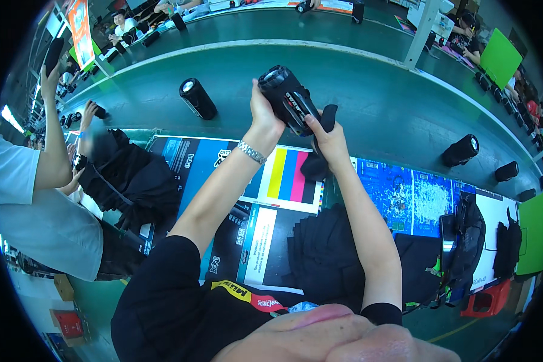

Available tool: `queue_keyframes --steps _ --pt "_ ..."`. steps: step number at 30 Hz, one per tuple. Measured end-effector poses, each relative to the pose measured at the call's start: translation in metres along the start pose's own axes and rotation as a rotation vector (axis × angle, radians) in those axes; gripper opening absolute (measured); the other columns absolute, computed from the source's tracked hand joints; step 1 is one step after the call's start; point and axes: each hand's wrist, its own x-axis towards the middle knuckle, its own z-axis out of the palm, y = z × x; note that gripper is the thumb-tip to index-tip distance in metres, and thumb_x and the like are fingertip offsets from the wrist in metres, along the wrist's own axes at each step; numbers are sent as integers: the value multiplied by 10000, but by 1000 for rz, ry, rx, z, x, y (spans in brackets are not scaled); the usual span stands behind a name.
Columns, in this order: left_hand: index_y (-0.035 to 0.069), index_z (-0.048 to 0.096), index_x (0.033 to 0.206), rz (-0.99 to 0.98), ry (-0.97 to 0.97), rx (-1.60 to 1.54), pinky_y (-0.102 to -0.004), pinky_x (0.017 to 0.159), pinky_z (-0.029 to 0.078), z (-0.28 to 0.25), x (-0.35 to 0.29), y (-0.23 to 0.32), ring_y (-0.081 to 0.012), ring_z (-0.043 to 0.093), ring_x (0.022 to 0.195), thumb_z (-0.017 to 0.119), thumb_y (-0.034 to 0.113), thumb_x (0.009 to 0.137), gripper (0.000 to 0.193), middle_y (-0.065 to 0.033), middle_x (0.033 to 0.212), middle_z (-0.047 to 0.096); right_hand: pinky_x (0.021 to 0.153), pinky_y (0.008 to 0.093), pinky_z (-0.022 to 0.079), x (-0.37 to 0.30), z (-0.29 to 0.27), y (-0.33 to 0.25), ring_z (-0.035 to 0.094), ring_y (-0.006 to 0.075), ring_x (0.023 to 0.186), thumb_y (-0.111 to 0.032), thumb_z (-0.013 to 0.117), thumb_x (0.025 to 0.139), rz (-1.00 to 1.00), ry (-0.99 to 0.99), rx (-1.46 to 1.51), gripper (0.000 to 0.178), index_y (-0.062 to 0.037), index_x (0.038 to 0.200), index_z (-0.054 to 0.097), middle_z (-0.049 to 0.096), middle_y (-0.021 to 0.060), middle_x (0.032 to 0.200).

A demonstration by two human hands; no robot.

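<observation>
At far left, a co-worker (33, 223) in a pale shirt raises a dark, elongated object (54, 54) in one hand. Beside that person lies a rumpled heap of soft black fabric (145, 184). Next, a black cylindrical speaker (198, 99) stands on the smooth green surface (368, 99), its round top ringed in white. Nearer, a dark blue printed sheet (196, 158) bears bold white lettering, slanted to the view.

The person's black shirt (175, 295) carries a yellow-and-red printed patch (241, 292). A silver metal-link watch (251, 152) circles the left wrist. The left hand (266, 114) has its grip closed round the side of the held speaker (283, 96), a ribbed black cylinder raised above the surface, with a glossy panel bearing a row of small pale and red marks. Under the forearms is a white-bordered panel (274, 199) of yellow, blue, pink and black bars.

The right hand (333, 145) sets its thumb against the held speaker's lower end, its grip closed on a flexible black strap (328, 117). Below lies folded black fabric (323, 253). Farther right come a bright blue sheet (398, 199) with white speckled patches, another upright speaker (460, 151), a creased black bag (469, 238) and a flat green panel (534, 235).
</observation>
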Motion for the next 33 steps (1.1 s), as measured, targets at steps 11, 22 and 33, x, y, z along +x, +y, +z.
queue_keyframes --steps 11,22,33 --pt "-36 556 1024 17 -149 81 -427 800 523 16 -18 14 -325 621 874 210 661 914 786 -208 910 625 377 188 288 -11 25 -28 384 47 393 -462 625 856 152 -141 349 488 -1 1012 608 656 171 815" --pt "-13 544 986 294 -65 124 -409 779 523 24 -35 3 -318 627 834 97 606 921 767 -193 866 629 735 234 498 -14 28 -34 607 121 853 -194 761 782 -150 76 211 536 67 1202 553 643 114 1022" --pt "68 615 905 152 -190 97 -333 743 526 37 -49 26 -222 659 764 223 784 836 818 -138 804 673 340 184 273 -17 40 -42 462 83 438 -503 497 920 245 -66 659 528 -6 1086 561 601 96 737"
